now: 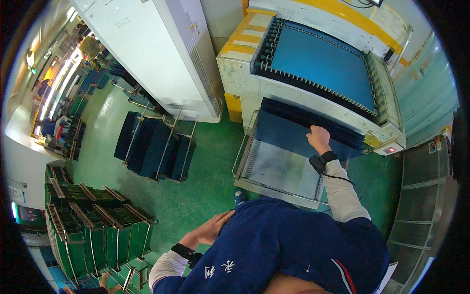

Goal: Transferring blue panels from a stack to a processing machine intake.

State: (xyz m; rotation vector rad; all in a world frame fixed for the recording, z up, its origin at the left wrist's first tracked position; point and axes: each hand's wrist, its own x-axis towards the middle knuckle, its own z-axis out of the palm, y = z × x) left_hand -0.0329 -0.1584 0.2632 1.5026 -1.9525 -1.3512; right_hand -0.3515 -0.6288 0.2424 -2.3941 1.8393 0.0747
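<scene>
My right hand (318,138) reaches forward and grips the top edge of a dark blue panel (293,134) that stands upright in a metal rack cart (281,188). More blue panels stand behind it, stacked toward the machine. My left hand (213,227) hangs open at my side, near my blue jacket, touching nothing. Both wrists wear a black band.
A white machine with a blue conveyor bed (323,61) stands behind the cart. Another cart of blue panels (154,144) is on the green floor at left. Racks of green panels (93,220) fill the lower left. A tall white cabinet (161,54) and several distant people (90,46) stand beyond.
</scene>
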